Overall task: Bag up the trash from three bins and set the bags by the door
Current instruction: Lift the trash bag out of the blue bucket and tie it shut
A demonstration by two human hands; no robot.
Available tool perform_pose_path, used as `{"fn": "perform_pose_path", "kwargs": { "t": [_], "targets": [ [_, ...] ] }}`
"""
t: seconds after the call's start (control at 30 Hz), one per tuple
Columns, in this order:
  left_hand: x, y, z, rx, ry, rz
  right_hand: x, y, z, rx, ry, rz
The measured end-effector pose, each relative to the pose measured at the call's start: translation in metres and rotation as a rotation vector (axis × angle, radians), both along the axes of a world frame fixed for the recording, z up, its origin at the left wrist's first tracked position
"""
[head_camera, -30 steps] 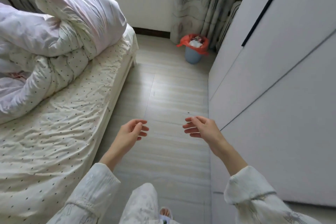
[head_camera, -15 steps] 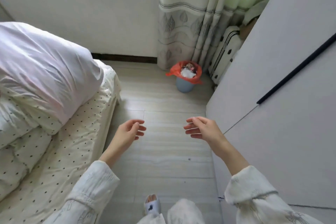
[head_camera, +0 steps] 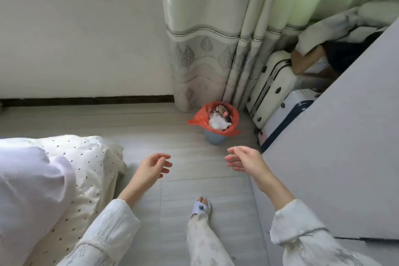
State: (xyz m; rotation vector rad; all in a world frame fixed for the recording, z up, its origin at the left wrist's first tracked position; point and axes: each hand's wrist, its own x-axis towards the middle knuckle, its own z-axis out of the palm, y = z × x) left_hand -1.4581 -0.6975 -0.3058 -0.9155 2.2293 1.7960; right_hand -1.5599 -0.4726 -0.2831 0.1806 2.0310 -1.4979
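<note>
A small blue bin [head_camera: 214, 139] stands on the floor at the foot of the curtain, lined with an orange plastic bag [head_camera: 199, 119] whose rim folds over the top. Crumpled white paper and other trash [head_camera: 218, 120] fill it. My left hand [head_camera: 151, 168] and my right hand [head_camera: 244, 158] are held out in front of me, short of the bin, both empty with fingers loosely apart. Neither hand touches the bin or the bag.
The bed [head_camera: 90, 157] with a dotted sheet and a lilac duvet [head_camera: 28, 190] fills the left. A white wardrobe [head_camera: 334, 157] walls the right. Two suitcases [head_camera: 272, 90] stand beside the bin under the curtain [head_camera: 205, 39]. My slippered foot [head_camera: 200, 207] is on the wood-look floor.
I have walked forward along the aisle between bed and wardrobe; the bin has come much closer and lower in view. Both hands stay raised and empty.
</note>
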Motion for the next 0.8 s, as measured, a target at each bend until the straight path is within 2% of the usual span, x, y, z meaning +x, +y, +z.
{"fn": "perform_pose_path", "kwargs": {
  "t": [0.23, 0.4, 0.63, 0.8],
  "targets": [
    [-0.171, -0.035, -0.024, 0.01, -0.014, -0.11, -0.145, -0.035, -0.024, 0.112, -0.064, -0.026],
    [-0.251, -0.049, -0.082, -0.054, -0.095, -0.271, -0.211, -0.042, -0.075, 0.151, -0.137, -0.163],
    [-0.334, -0.068, -0.224, -0.344, -0.118, -0.633, -0.264, -0.054, -0.227, 0.197, -0.164, -0.328],
    [-0.384, -0.082, -0.34, -0.541, 0.01, -0.962, -0.29, -0.06, -0.357, 0.253, -0.098, -0.323]
  ]
}}
